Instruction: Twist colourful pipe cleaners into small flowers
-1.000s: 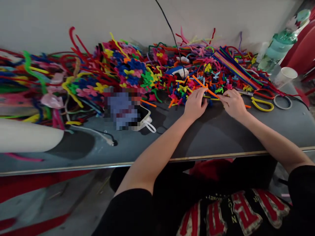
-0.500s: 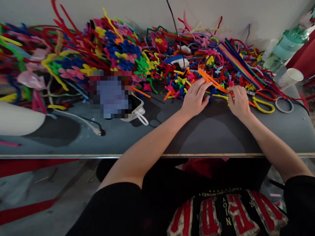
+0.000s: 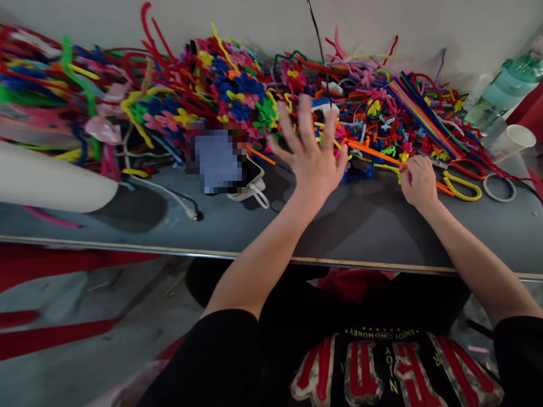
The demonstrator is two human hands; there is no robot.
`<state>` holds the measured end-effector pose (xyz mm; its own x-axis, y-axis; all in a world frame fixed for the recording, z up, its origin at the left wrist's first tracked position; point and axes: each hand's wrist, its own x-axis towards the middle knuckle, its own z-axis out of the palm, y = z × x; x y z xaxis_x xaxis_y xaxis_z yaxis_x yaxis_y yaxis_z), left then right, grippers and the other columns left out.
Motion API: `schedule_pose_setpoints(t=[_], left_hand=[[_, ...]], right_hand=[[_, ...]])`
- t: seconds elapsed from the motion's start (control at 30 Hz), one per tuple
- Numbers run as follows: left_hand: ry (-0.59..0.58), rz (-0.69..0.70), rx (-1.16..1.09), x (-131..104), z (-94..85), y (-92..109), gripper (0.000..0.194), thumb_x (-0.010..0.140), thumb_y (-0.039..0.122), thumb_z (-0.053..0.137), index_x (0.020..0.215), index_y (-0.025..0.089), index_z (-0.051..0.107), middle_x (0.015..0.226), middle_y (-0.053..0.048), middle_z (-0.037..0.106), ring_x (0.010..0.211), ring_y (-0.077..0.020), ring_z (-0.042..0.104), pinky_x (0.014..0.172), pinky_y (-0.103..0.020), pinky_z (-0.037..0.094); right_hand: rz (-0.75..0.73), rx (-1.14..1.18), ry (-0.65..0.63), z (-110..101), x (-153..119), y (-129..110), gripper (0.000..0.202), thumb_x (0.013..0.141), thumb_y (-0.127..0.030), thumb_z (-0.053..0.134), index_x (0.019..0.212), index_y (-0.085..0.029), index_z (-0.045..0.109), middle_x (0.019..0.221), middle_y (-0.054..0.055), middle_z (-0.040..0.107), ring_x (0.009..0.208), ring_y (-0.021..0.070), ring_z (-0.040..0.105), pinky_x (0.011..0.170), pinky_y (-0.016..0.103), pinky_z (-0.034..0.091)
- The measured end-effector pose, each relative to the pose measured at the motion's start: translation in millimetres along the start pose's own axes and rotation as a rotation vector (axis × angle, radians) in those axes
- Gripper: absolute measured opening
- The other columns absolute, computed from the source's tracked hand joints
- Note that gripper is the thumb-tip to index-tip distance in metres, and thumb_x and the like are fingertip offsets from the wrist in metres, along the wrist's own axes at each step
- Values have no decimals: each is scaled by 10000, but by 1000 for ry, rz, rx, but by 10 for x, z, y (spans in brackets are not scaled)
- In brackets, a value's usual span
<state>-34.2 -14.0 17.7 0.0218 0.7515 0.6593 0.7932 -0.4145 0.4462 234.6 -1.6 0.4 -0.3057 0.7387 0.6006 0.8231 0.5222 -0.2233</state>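
Note:
With its fingers closed, my right hand (image 3: 419,181) grips a bundle of orange pipe cleaners (image 3: 375,151) that stretches up and left from it. The lower ends of the bundle come out on the right of that hand, beside the yellow and red handles of the scissors (image 3: 469,192). My left hand (image 3: 313,152) is spread wide, holding nothing, a little blurred, to the left of the bundle's far end. Just beyond its fingers lies a blue and white tool (image 3: 324,106), partly hidden. Small bent pieces of pipe cleaner (image 3: 392,127) are heaped behind both hands.
A phone (image 3: 218,161), partly pixelated, rests on a white item with a loop. Pipe-cleaner flowers (image 3: 244,85) pile along the wall. At the left are a white cylinder (image 3: 55,178) and a cable (image 3: 169,198); at the right, a roll of tape (image 3: 499,187), paper cup (image 3: 511,141) and green bottle (image 3: 504,90).
My left hand has let go of the orange pipe cleaners, moved left and spread its fingers. My right hand still holds the bundle. The whole view has shifted slightly.

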Motion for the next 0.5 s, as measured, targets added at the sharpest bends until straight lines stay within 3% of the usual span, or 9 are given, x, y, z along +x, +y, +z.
schedule_pose_setpoints(t=[0.1, 0.17, 0.23, 0.37, 0.43, 0.5], left_hand=[[-23, -117, -56, 123, -248, -263, 851, 864, 765, 374, 1562, 284, 304, 1663, -68, 260, 1562, -326, -169, 1199, -762, 75], [-102, -157, -73, 233, -337, -472, 928, 790, 858, 323, 1543, 316, 355, 1653, -48, 289, 1566, -318, -159, 1184, -756, 167], [-93, -268, -57, 328, -380, -614, 994, 728, 917, 297, 1529, 335, 378, 1665, -27, 258, 1560, -332, -176, 1162, -750, 209], [71, -517, 52, 404, -405, -623, 1146, 671, 956, 382, 1560, 237, 321, 1699, -55, 93, 1519, -476, -109, 1093, -816, 63], [79, -526, 75, 400, -395, -604, 1186, 655, 967, 404, 1558, 203, 313, 1697, -68, 94, 1511, -481, -76, 1088, -804, 16], [102, -514, 68, 394, -368, -652, 1193, 638, 985, 393, 1546, 212, 329, 1695, -53, 115, 1517, -442, -135, 1113, -767, 20]], right_hand=[[-2, 26, 5, 4, 4, 14, 175, 866, -143, 435, 780, -208, 573, 872, 85, 612, 895, 247, 578, 875, 475, 512], [8, 38, 12, 7, 6, 19, 188, 865, -145, 433, 776, -208, 586, 873, 85, 623, 902, 247, 583, 885, 474, 507], [15, 48, 16, 6, 8, 20, 200, 865, -145, 431, 773, -208, 597, 873, 84, 632, 905, 247, 588, 888, 471, 505], [25, 54, 23, -2, 11, 27, 206, 863, -148, 433, 760, -215, 599, 865, 79, 642, 895, 244, 597, 877, 466, 502], [32, 55, 22, -7, 11, 32, 202, 855, -144, 438, 759, -219, 600, 862, 75, 645, 891, 244, 600, 876, 468, 497], [35, 57, 22, -12, 11, 35, 197, 851, -145, 444, 756, -223, 598, 857, 72, 648, 888, 245, 602, 876, 466, 493]])
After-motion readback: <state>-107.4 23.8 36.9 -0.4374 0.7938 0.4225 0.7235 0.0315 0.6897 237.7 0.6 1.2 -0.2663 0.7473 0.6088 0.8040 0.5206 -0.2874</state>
